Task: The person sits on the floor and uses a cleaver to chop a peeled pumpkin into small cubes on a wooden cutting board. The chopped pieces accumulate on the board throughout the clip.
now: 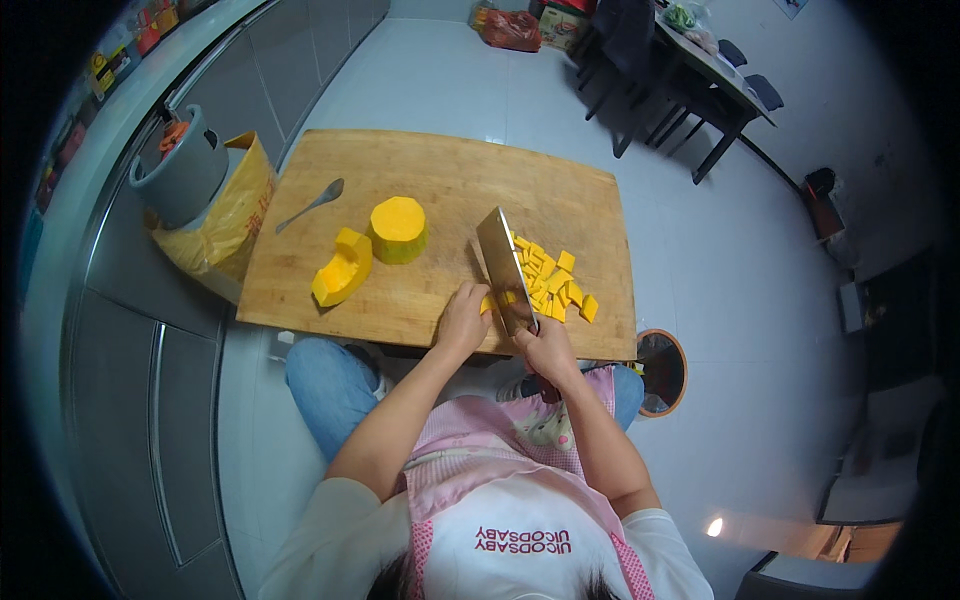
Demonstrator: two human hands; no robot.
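Note:
My right hand [548, 349] grips the handle of a cleaver [504, 266], whose broad blade stands on edge over a wooden board [450, 165]. Just left of the blade, my left hand [463, 319] holds a small piece of orange pumpkin [486, 303] against the wood; most of that piece is hidden by the fingers. Flat cut pumpkin pieces [555, 281] lie heaped to the right of the blade. Farther left sit a peeled pumpkin chunk [398, 230] with a greenish side and a curved, hollowed pumpkin wedge [343, 268].
A metal spoon [311, 205] lies at the board's far left. Beyond that edge are a grey bucket [184, 176] and a yellow bag [221, 225]. A lined waste bin [662, 373] stands by the near right corner. Chairs and a table [720, 67] are farther back.

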